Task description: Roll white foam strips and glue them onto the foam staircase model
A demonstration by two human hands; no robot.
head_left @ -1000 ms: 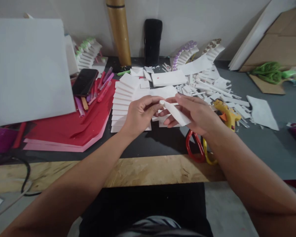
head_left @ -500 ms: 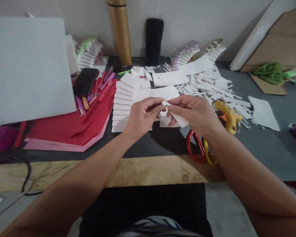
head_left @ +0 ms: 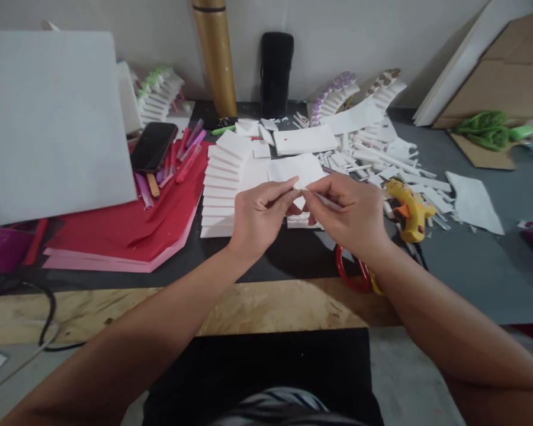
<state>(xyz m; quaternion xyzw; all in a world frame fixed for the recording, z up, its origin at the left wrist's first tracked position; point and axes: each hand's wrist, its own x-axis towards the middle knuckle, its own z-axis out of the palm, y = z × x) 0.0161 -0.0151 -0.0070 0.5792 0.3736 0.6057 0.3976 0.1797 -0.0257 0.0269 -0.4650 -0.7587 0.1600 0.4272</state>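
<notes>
Over the middle of the table, my left hand (head_left: 261,214) pinches a small rolled white paper piece (head_left: 298,185) between thumb and fingertips. My right hand (head_left: 350,208) is also closed, its thumb and fingers gripping the same white paper from the other side. The fingertips of both hands almost touch, and most of the paper is hidden by them. Below and behind lie white sheets (head_left: 295,167) and a fanned row of white steps (head_left: 222,195). Red-handled scissors (head_left: 352,273) lie partly under my right forearm.
A yellow glue gun (head_left: 406,207) lies right of my right hand. White scraps (head_left: 373,155) are scattered behind it. Red paper (head_left: 115,228) with a phone (head_left: 154,147) and markers lies left. A gold bottle (head_left: 217,59) and black case (head_left: 276,74) stand at the wall.
My right hand has turned and its fingers have closed in nearer my left fingertips. The white paper flap that hung below the right fingers is now mostly out of sight.
</notes>
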